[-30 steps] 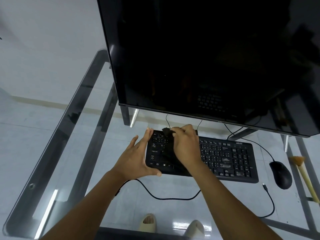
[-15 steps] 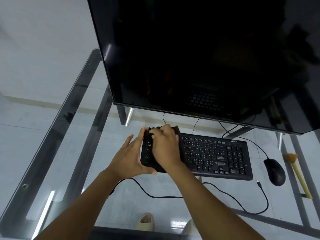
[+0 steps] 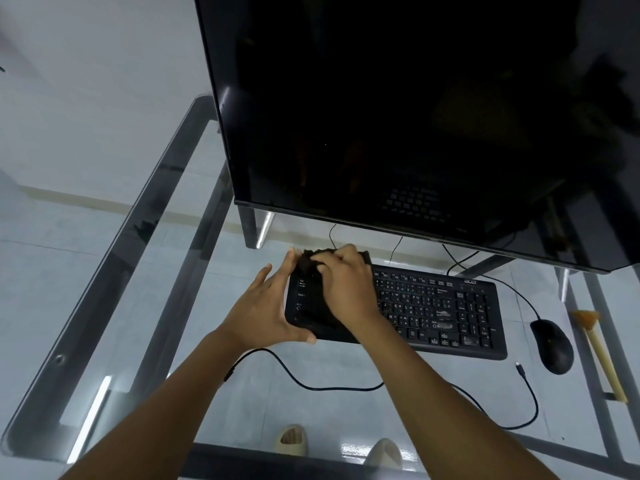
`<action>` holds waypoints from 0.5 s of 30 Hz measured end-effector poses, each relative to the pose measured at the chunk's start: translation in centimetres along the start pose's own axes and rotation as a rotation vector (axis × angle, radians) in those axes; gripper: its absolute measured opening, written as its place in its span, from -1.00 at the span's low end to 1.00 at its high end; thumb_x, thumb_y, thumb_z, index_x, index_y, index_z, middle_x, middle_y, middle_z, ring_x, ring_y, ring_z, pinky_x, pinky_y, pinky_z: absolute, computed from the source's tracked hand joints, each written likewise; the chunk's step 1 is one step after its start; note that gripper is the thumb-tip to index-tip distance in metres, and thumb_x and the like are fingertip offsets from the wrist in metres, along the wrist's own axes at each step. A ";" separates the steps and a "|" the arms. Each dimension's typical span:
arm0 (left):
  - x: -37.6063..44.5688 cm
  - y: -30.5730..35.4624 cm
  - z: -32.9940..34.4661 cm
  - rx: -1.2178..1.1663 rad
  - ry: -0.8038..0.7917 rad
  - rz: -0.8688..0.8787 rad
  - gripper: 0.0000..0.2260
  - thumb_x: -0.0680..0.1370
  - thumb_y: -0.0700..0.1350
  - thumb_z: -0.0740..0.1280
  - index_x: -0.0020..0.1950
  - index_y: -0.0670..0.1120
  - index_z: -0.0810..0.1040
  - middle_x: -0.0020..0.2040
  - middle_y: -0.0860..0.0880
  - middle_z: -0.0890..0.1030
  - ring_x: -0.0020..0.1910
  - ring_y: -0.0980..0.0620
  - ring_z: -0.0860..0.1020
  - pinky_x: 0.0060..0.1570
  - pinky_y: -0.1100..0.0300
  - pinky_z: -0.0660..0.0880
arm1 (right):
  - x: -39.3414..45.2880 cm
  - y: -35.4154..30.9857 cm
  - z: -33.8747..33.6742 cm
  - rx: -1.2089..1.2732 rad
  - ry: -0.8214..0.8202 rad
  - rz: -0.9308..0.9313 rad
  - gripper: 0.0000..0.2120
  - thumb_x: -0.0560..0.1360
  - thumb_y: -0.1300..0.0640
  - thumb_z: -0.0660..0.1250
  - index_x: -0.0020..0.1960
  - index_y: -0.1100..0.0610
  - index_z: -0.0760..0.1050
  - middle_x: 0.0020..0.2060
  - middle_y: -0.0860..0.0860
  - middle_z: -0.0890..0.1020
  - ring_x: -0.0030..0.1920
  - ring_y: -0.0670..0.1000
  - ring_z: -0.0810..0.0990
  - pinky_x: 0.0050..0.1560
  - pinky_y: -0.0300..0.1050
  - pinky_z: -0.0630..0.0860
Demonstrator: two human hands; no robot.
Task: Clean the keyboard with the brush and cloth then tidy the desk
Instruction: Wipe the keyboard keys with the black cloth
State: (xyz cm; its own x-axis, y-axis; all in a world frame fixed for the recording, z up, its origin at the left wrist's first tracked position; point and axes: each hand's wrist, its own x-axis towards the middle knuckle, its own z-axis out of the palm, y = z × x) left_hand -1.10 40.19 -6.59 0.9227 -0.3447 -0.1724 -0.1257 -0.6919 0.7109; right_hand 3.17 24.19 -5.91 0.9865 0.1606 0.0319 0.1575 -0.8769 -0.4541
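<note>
On glass desk (image 3: 104,306), dark cloth (image 3: 313,263), gripped by right hand (image 3: 346,289), now rubbed at flat black keyboard (image 3: 443,313) left end, braced by open left hand (image 3: 266,313); wiping underway.

Both forearms reach forward from the lower edge, converging ahead. The left hand (image 3: 266,308) is spread, fingers straight and pointing up and away, thumb stretched out to the right along the near side. The right hand (image 3: 344,287) lies palm down, its fingers curled, knuckles raised

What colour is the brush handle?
Pale yellow-tan, with orange-brown bristles; the brush lies right of the mouse, seen in the head view.
</note>
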 end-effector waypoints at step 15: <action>0.8 -2.0 1.0 -0.024 0.012 0.055 0.24 0.20 0.33 0.50 0.54 0.06 -0.32 0.51 0.30 -0.07 0.45 0.43 -0.08 0.47 0.26 -0.25 | -2.6 0.1 0.0 -0.014 -0.269 -0.381 -0.76 0.54 0.08 0.28 0.16 -0.12 0.56 -0.07 -0.05 0.37 -0.04 0.05 0.31 -0.11 -0.17 0.20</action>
State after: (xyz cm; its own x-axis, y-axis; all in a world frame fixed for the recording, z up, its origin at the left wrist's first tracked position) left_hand -0.50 40.68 -8.81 0.9191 -0.3741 -0.1240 -0.1680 -0.6565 0.7354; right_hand 0.58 23.67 -6.02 0.8120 0.5823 -0.0390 0.5086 -0.7387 -0.4424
